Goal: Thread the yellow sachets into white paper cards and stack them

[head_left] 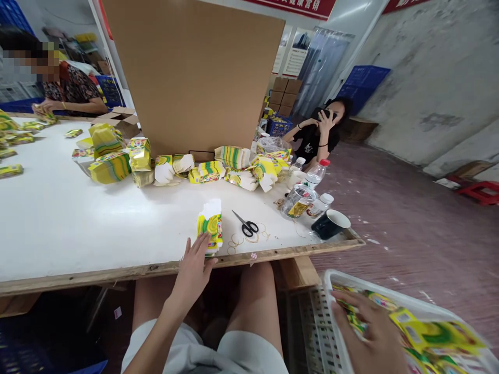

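On the white table (156,228), my left hand (195,262) lies with its fingers stretched over a small stack of flat yellow-and-green cartons (210,223), close to the front edge. My right hand (368,330) is down at the lower right, over a white plastic basket (325,306) holding yellow packed boxes (436,335). Motion blurs that hand, and whether its fingers hold a box cannot be made out. Black-handled scissors (248,226) lie to the right of the carton stack, beside loose rubber bands (234,243).
Bundles of flat cartons (111,166) line the table before a tall cardboard sheet (195,78). Bottles (317,174), a plastic jar (299,201) and a dark mug (331,224) crowd the right corner. One person (74,91) works at far left; another (317,135) sits beyond the corner.
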`<state>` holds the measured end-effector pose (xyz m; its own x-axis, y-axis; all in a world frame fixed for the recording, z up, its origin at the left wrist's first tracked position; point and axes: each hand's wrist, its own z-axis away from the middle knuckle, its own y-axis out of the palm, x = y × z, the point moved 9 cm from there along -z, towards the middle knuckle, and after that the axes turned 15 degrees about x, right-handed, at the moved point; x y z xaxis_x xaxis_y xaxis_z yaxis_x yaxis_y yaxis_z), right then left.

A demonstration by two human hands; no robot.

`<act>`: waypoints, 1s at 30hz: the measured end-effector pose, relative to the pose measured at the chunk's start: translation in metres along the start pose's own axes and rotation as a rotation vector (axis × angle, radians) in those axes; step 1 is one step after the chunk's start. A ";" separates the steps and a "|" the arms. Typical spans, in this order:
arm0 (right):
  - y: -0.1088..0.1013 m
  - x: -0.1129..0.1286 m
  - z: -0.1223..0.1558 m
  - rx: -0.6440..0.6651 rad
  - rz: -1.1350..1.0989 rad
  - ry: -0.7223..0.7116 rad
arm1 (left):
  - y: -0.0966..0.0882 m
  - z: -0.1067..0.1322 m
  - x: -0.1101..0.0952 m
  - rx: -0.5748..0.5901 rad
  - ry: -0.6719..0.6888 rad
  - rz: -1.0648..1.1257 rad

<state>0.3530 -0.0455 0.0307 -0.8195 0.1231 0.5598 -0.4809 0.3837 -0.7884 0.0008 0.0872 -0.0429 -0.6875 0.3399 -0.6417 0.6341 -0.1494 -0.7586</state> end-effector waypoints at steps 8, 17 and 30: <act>0.194 0.093 -0.035 0.367 -0.913 0.119 | 0.010 0.003 -0.016 0.049 0.055 0.050; 0.201 0.119 -0.030 0.472 -1.193 0.082 | -0.006 0.018 -0.003 -0.144 -0.031 0.983; 0.178 0.125 0.004 0.531 -1.275 0.067 | 0.034 0.015 -0.049 0.241 0.012 1.725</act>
<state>0.1639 0.0341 -0.0410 0.2815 0.0032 0.9596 -0.9517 -0.1265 0.2796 0.0509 0.0515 -0.0384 0.6670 -0.3389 -0.6635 0.5110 -0.4400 0.7384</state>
